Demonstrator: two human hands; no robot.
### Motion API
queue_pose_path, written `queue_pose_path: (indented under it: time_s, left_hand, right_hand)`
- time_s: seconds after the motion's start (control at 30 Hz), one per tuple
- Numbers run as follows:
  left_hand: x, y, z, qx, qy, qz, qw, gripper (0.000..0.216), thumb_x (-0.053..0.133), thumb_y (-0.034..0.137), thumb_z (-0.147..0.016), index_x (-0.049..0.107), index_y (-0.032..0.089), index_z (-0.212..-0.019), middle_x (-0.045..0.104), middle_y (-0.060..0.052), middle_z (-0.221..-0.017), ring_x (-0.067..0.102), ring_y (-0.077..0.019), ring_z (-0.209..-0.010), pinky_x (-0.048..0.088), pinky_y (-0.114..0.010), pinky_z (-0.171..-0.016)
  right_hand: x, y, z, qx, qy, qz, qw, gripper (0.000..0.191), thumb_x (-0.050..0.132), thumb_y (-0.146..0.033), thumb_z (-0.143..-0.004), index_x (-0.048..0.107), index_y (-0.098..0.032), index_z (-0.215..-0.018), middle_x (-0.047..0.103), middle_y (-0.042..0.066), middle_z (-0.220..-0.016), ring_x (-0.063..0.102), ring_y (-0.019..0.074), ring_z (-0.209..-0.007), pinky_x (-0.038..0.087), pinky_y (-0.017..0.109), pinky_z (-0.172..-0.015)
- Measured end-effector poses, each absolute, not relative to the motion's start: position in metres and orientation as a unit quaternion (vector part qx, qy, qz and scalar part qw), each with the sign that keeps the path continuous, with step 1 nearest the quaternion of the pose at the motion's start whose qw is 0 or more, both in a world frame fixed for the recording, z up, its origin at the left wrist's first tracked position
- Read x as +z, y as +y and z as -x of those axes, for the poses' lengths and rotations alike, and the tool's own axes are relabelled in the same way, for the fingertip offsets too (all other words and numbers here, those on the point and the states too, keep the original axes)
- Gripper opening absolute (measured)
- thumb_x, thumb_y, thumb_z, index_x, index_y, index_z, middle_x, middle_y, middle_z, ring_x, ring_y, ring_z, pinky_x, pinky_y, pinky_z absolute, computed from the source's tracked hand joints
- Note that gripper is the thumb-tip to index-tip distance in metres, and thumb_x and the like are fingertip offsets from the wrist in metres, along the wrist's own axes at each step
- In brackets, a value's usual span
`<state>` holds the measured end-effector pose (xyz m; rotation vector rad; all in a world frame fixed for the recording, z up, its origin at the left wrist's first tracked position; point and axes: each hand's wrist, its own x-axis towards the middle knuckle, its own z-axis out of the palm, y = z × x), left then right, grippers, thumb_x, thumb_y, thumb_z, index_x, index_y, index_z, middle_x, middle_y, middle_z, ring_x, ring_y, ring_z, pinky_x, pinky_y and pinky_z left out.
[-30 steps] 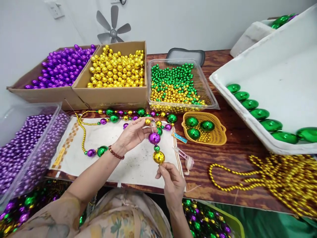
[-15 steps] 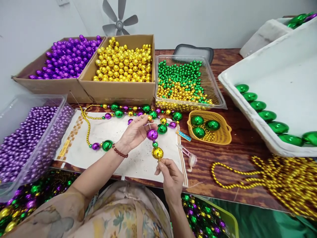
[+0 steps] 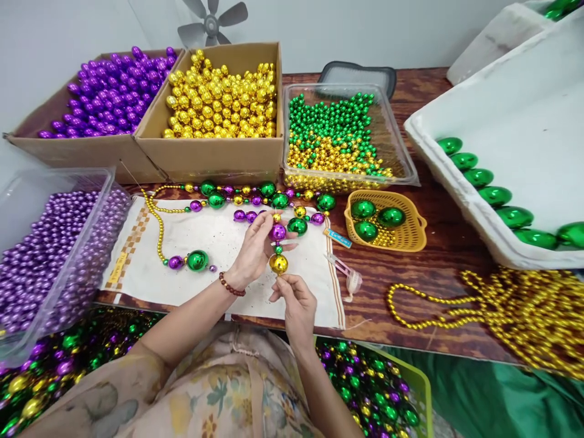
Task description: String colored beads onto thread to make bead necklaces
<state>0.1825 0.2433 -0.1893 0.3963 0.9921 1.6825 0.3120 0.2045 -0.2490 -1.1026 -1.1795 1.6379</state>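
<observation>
My left hand [image 3: 254, 248] is closed in a pinch at the top of a short bead string, by a small gold bead [image 3: 277, 217]. Below that bead hang a purple bead [image 3: 278, 232], a small green bead [image 3: 278, 249] and a larger gold bead [image 3: 278, 264]. My right hand [image 3: 298, 304] pinches just under the larger gold bead; what lies between its fingertips is too small to make out. Underneath is a white towel [image 3: 219, 237]. A bead strand [image 3: 160, 237] runs across its back and left side, ending by a large green bead [image 3: 198, 260].
Cartons of purple beads [image 3: 121, 91] and gold beads [image 3: 223, 100] stand behind, beside a clear tub [image 3: 410, 176]. A yellow basket [image 3: 413, 234], pink snips [image 3: 340, 266], a white foam box [image 3: 479, 121] and gold bead chains [image 3: 538, 322] lie rightward. Another tub [image 3: 45, 298] stands left.
Both hands have shifted slightly left with the bead string. The gap between its small gold bead and the purple bead has narrowed. A small purple bead now shows beside the large green one.
</observation>
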Motion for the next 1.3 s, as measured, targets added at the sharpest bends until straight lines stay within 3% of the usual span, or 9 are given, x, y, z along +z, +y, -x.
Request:
queue_pose_path:
  time_s: [0.13,0.23,0.5,0.67,0.77,0.9,1.0,1.2,1.3]
  left_hand:
    - [-0.203,0.248,-0.184,0.662,0.470,-0.203,0.548,0.039,0.069,0.050,-0.086,0.063,0.024,-0.115,0.066,0.000,-0.093,0.057,-0.0047,-0.052,0.039,-0.015,-0.040]
    - [-0.213,0.250,-0.179,0.583,0.491,-0.254,0.595,0.038,0.069,0.048,-0.086,0.065,0.020,-0.112,0.064,0.000,-0.086,0.053,-0.0042,-0.045,0.034,-0.015,-0.034]
    - [-0.225,0.246,-0.181,0.435,0.511,-0.424,0.608,0.036,0.066,0.039,-0.090,0.061,0.022,-0.122,0.058,0.002,-0.072,0.055,-0.0065,-0.044,0.034,-0.014,-0.037]
    - [-0.227,0.251,-0.180,0.369,0.518,-0.475,0.608,0.026,0.063,0.037,-0.090,0.072,0.018,-0.106,0.062,-0.001,-0.074,0.050,-0.0061,-0.045,0.036,-0.017,-0.040]
    - [-0.227,0.255,-0.177,0.323,0.518,-0.483,0.628,0.024,0.062,0.038,-0.090,0.074,0.018,-0.097,0.059,0.000,-0.069,0.046,-0.0058,-0.045,0.032,-0.017,-0.039]
    - [-0.220,0.262,-0.175,0.303,0.510,-0.463,0.659,0.023,0.063,0.037,-0.089,0.074,0.017,-0.090,0.058,-0.001,-0.067,0.042,-0.0059,-0.043,0.031,-0.019,-0.039]
    - [-0.207,0.266,-0.172,0.295,0.507,-0.472,0.659,0.022,0.067,0.039,-0.086,0.072,0.017,-0.082,0.058,-0.001,-0.066,0.043,-0.0057,-0.043,0.032,-0.019,-0.040]
    - [-0.164,0.266,-0.157,0.244,0.500,-0.497,0.666,0.022,0.070,0.041,-0.086,0.073,0.019,-0.084,0.060,-0.002,-0.067,0.043,-0.0041,-0.040,0.029,-0.020,-0.039]
    - [-0.145,0.262,-0.152,0.260,0.516,-0.487,0.654,0.019,0.073,0.039,-0.084,0.073,0.019,-0.083,0.059,-0.001,-0.062,0.043,-0.0048,-0.040,0.029,-0.020,-0.040]
  right_hand:
    - [-0.257,0.214,-0.318,0.679,-0.502,0.414,0.340,0.029,0.070,-0.046,-0.083,0.067,-0.017,-0.079,0.066,0.000,-0.067,0.061,0.0130,-0.053,0.050,0.026,-0.055]
    - [-0.256,0.243,-0.331,0.649,-0.507,0.440,0.358,0.030,0.071,-0.047,-0.082,0.071,-0.018,-0.087,0.066,0.000,-0.065,0.063,0.0138,-0.054,0.049,0.025,-0.053]
    - [-0.261,0.285,-0.331,0.663,-0.441,0.418,0.437,0.022,0.076,-0.039,-0.075,0.067,-0.018,-0.079,0.056,-0.006,-0.053,0.048,0.0082,-0.044,0.034,0.020,-0.043]
    - [-0.271,0.285,-0.335,0.609,-0.381,0.466,0.516,0.023,0.072,-0.037,-0.075,0.059,-0.019,-0.074,0.050,-0.008,-0.050,0.045,0.0069,-0.042,0.034,0.019,-0.043]
    - [-0.272,0.297,-0.348,0.592,-0.291,0.478,0.580,0.031,0.075,-0.042,-0.071,0.054,-0.021,-0.077,0.056,-0.008,-0.060,0.049,0.0058,-0.043,0.037,0.018,-0.042]
    - [-0.266,0.295,-0.351,0.675,-0.303,0.440,0.509,0.036,0.082,-0.044,-0.065,0.062,-0.020,-0.083,0.068,-0.002,-0.083,0.054,0.0052,-0.049,0.041,0.018,-0.043]
    - [-0.260,0.284,-0.339,0.687,-0.346,0.415,0.486,0.032,0.084,-0.040,-0.066,0.065,-0.019,-0.081,0.069,0.000,-0.080,0.056,0.0063,-0.053,0.042,0.017,-0.045]
    - [-0.237,0.287,-0.328,0.655,-0.372,0.377,0.538,0.040,0.066,-0.060,-0.085,0.052,-0.023,-0.084,0.066,-0.003,-0.067,0.065,0.0106,-0.053,0.046,0.017,-0.044]
    - [-0.225,0.286,-0.323,0.688,-0.390,0.325,0.518,0.037,0.074,-0.054,-0.081,0.056,-0.023,-0.090,0.067,-0.003,-0.073,0.068,0.0111,-0.060,0.052,0.019,-0.049]
